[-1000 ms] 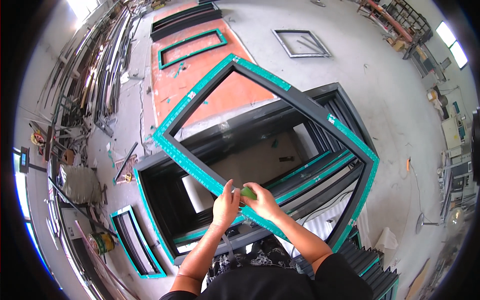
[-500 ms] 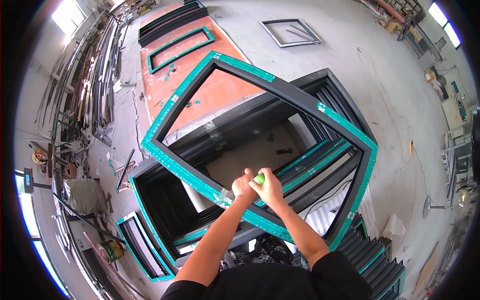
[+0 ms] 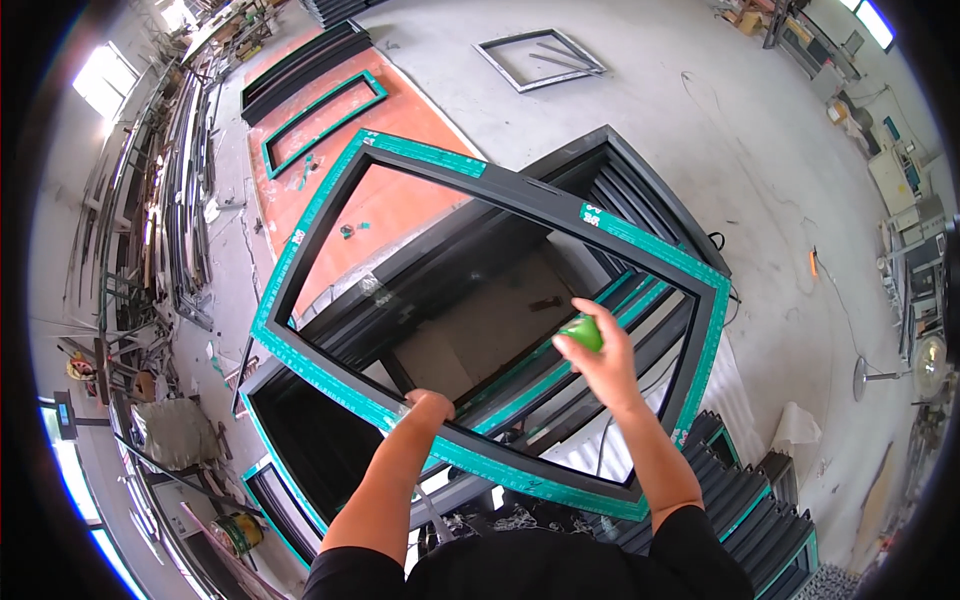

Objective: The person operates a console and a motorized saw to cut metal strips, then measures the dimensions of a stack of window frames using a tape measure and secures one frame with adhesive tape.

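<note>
A large dark grey window frame [image 3: 400, 160], edged with green protective film, lies tilted across a stack of other frames before me. My left hand [image 3: 430, 405] is on its near bar, fingers curled over the inner edge and partly hidden. Raised over the frame's opening, my right hand [image 3: 605, 365] is closed round a small green rounded object [image 3: 582, 334] whose kind I cannot make out. Beneath the opening show dark profiles and green-filmed bars [image 3: 540, 390] of the stacked frames.
More dark frames stand packed at the lower right [image 3: 740, 500]. Beyond, an orange mat [image 3: 420, 110] carries a green-edged frame [image 3: 325, 120]. A pale frame [image 3: 540, 60] lies on the grey floor. Long profiles [image 3: 190, 180] line the left wall; a fan [image 3: 930, 360] stands right.
My hands have parted: the right moved right and up with the green object, while the left moved left and down onto the near bar. The whole view has shifted.
</note>
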Available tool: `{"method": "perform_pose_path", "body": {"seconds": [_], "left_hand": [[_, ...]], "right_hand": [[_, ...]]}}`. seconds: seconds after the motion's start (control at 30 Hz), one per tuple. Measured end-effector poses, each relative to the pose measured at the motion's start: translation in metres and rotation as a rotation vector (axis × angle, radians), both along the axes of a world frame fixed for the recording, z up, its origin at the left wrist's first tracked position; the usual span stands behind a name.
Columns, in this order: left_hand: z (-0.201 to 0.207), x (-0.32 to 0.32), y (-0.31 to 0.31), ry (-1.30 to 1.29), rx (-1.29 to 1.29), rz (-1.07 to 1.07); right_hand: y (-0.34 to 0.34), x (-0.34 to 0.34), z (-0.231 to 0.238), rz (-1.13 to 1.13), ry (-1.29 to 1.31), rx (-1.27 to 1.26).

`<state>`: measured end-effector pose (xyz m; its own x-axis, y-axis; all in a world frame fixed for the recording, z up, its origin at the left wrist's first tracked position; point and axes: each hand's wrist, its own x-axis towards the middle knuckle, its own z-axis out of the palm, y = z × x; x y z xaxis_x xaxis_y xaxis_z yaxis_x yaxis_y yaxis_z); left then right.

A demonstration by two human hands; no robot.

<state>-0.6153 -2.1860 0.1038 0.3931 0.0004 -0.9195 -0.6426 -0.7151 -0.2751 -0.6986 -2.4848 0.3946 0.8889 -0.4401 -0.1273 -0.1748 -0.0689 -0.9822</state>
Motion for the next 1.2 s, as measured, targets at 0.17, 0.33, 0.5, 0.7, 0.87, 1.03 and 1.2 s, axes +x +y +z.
{"method": "perform_pose_path", "body": {"seconds": [0.17, 0.33, 0.5, 0.7, 0.87, 1.03, 1.2], "left_hand": [[0.048, 0.023, -0.018, -0.193, -0.23, 0.012], [0.155, 0.013, -0.084, -0.275, -1.011, 0.342], [0.235, -0.025, -0.146, -0.144, -1.623, 0.609], [0.225, -0.124, -0.122, -0.259, -1.397, -0.004], [0.178, -0.161, -0.065, -0.529, -1.563, -0.141], [0.158, -0.166, -0.06, -0.585, -1.738, -0.043], [0.158, -0.156, -0.026, -0.604, -1.804, -0.08]], "right_hand": [[-0.071, -0.034, -0.038, -0.172, 0.121, 0.343], [-0.083, -0.023, -0.044, -0.164, 0.024, 0.899], [-0.058, -0.011, -0.046, 0.012, -0.038, 1.092], [-0.071, -0.047, -0.074, -0.091, 0.022, 0.452], [-0.093, -0.143, -0.103, 0.12, 0.215, -0.674], [-0.074, -0.236, -0.12, 0.743, 0.17, -1.069], [-0.016, -0.261, -0.129, 0.577, 0.127, -1.186]]}}
